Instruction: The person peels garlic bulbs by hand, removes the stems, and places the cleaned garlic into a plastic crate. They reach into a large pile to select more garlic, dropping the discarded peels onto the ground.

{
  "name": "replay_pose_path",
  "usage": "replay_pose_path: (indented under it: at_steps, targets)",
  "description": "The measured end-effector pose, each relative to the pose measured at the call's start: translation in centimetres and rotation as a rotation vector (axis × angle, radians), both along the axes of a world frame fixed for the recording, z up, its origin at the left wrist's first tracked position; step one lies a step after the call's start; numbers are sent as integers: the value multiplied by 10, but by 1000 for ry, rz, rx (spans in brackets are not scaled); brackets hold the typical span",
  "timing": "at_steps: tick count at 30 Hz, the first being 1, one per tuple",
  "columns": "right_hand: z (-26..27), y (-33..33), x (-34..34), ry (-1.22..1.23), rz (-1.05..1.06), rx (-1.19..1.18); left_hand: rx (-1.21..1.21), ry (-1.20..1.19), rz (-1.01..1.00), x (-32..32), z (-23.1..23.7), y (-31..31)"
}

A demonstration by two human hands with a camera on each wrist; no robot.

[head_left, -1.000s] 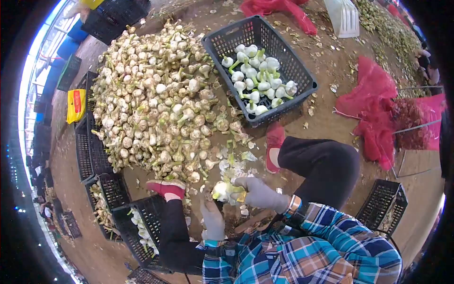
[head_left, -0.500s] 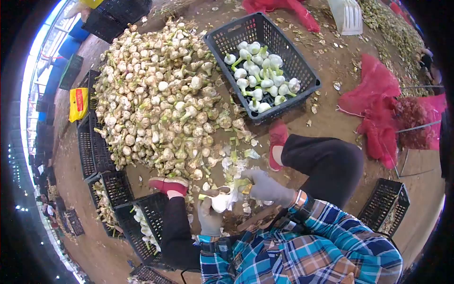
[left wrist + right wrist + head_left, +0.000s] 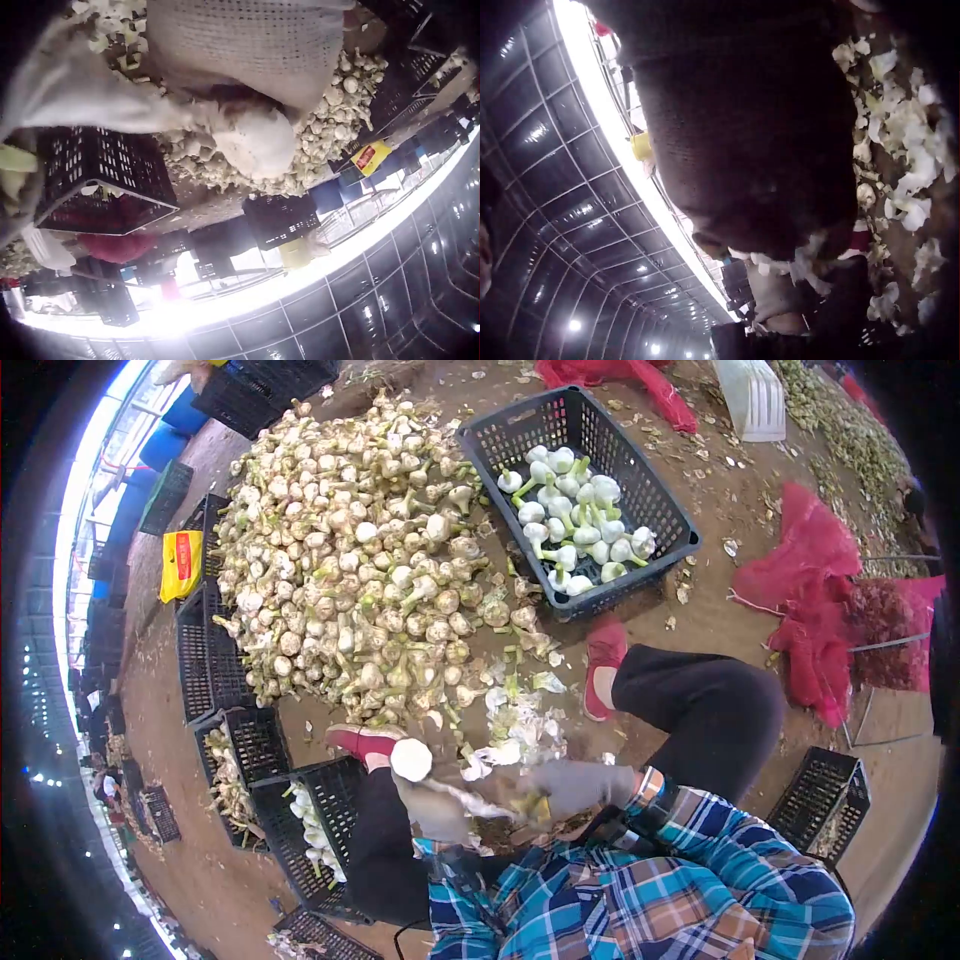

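My gloved left hand [image 3: 440, 815] grips a garlic bulb [image 3: 411, 760], whose pale round root end faces up. In the left wrist view the bulb [image 3: 259, 142] shows below the mesh-textured glove. A whitish strip of garlic skin [image 3: 470, 798] runs from the bulb's neck to my gloved right hand [image 3: 575, 788], whose curled fingertips pinch its end. Something yellowish shows at those fingertips, blurred. In the right wrist view the dark back of the right glove [image 3: 750, 135] hides most of the work. Peeled white skins [image 3: 515, 730] lie on the ground just beyond the hands.
A large heap of unpeeled garlic [image 3: 350, 570] lies ahead on the left. A black crate [image 3: 630, 595] of cleaned bulbs stands ahead, right of it. More crates [image 3: 320, 790] stand at the left, another crate [image 3: 820, 800] at the right. Red mesh bags [image 3: 805, 600] lie farther right.
The left hand has turned the bulb and moved it left, away from the right hand. A strip of skin now stretches between the hands. More white skins lie on the ground pile.
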State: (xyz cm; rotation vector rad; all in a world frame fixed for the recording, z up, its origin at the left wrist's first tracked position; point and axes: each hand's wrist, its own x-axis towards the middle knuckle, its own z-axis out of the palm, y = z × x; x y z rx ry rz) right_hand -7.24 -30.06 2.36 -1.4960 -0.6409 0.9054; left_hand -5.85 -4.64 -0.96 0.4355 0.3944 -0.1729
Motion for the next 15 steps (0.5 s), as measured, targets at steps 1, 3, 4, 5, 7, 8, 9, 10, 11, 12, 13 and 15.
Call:
replay_pose_path:
  at_steps: [1,3,4,5,7,8,9,10,11,12,13,15]
  targets:
    - [9,-1,-4,75,-8,-84,-52,39,58,9,12,-6]
    - [10,1,-7,-9,104,-120,95,87,106,16,16,-6]
    - [10,2,-8,-92,216,-158,95,85,104,18,12,-6]
    - [8,2,-10,-92,213,-158,84,92,178,20,9,-6]
    - [0,1,-12,-172,367,-434,70,94,248,30,10,-14]
    - [-12,2,-17,-173,363,-438,69,131,255,38,7,-21]
    - [-29,5,-24,-276,304,-479,71,170,264,47,9,-32]
    - [-40,8,-29,-381,245,-519,167,83,127,59,37,-60]
    - [-45,9,-30,-382,246,-520,85,18,13,68,67,-87]
    - [-49,10,-30,-450,91,-437,2,-49,-101,75,87,-109]
    - [-52,10,-30,-514,-62,-352,-3,-49,-99,81,93,-125]
    - [-49,7,-26,-504,-96,-329,379,-214,-229,92,97,-144]
